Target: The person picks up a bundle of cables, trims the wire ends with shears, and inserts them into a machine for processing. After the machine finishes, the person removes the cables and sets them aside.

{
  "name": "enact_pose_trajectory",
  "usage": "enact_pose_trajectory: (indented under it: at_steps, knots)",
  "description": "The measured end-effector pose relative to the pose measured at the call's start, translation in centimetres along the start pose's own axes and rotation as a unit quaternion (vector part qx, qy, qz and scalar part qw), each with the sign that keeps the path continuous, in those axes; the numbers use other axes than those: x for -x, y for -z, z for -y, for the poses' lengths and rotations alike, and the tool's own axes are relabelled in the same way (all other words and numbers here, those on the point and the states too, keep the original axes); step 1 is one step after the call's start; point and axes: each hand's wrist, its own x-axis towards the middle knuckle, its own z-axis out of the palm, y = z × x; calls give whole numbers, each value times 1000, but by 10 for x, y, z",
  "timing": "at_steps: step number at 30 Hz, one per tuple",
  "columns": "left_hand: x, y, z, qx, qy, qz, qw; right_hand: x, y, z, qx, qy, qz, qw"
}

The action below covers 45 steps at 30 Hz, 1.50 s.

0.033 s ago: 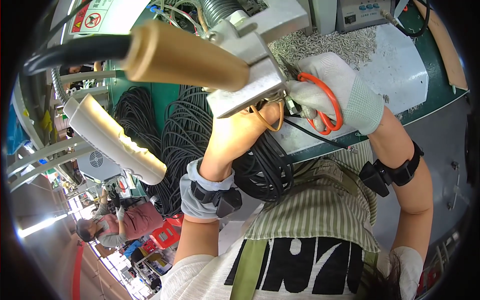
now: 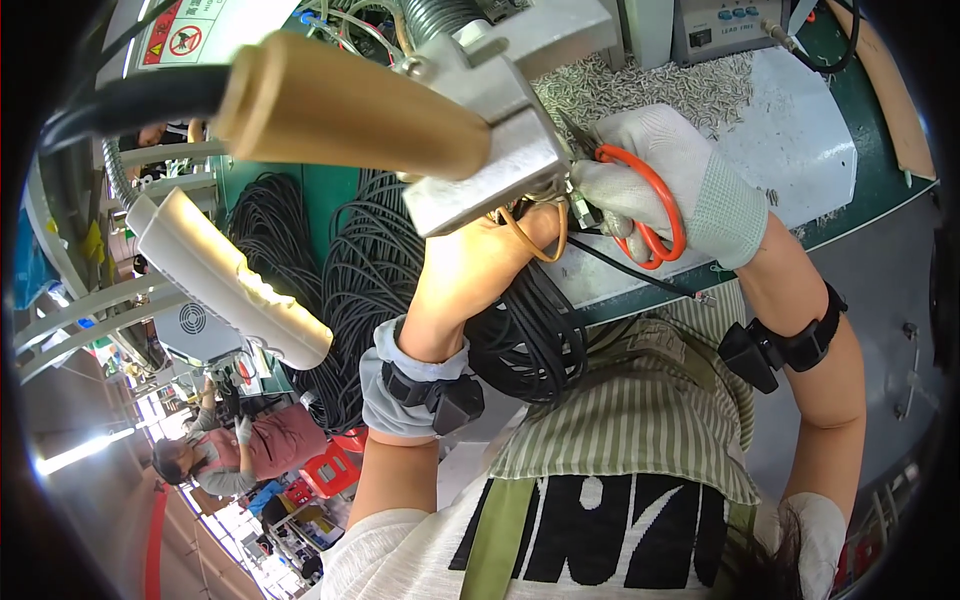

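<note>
My right hand [image 2: 650, 165], in a white knit glove, is closed on what look like scissors with red loop handles [image 2: 668, 205]. My left hand [image 2: 475, 268] is bare, and its fingers are bent in under a metal block [image 2: 490, 180] that hides most of them. Brown loops [image 2: 530, 240] hang about its fingertips. Between both hands' fingertips sits a small metal connector [image 2: 588, 212]; which hand grips it is partly hidden. A black cable [image 2: 640, 270] with a bare metal end runs below them. A tan soldering-iron-like handle [image 2: 360, 110] juts left from the block.
Bundles of black cable [image 2: 370, 260] lie left on the green bench. Small metal pieces [image 2: 670, 90] heap on a white sheet [image 2: 810, 150]. A lit lamp [image 2: 230, 280] hangs at left. A soldering control box [image 2: 730, 28] stands behind. A co-worker [image 2: 250, 445] is at far left.
The tan handle and metal block have shifted slightly left. Both my hands and the red loops have stayed nearly in place. The co-worker's hand has moved a little.
</note>
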Motion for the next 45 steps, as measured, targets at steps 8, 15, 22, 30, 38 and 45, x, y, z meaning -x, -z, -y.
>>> enact_pose_trajectory:
  at_steps: [8,15,22,30,38,45]
  knots:
    - [7,0,2,154,80,24,985,25,-3,9,21,2,-78,997]
    - [65,8,19,384,72,-153,908,129,1,17,281,-93,-216,930]
    - [87,0,14,500,10,-23,866,106,-60,3,505,6,-231,832]
    - [112,-8,-3,473,49,-78,876,152,-86,30,376,21,-21,926]
    - [113,-17,2,322,39,-112,939,99,-107,27,218,157,-129,955]
    - [122,-16,-21,284,41,189,939,116,-65,56,-154,-139,-98,973]
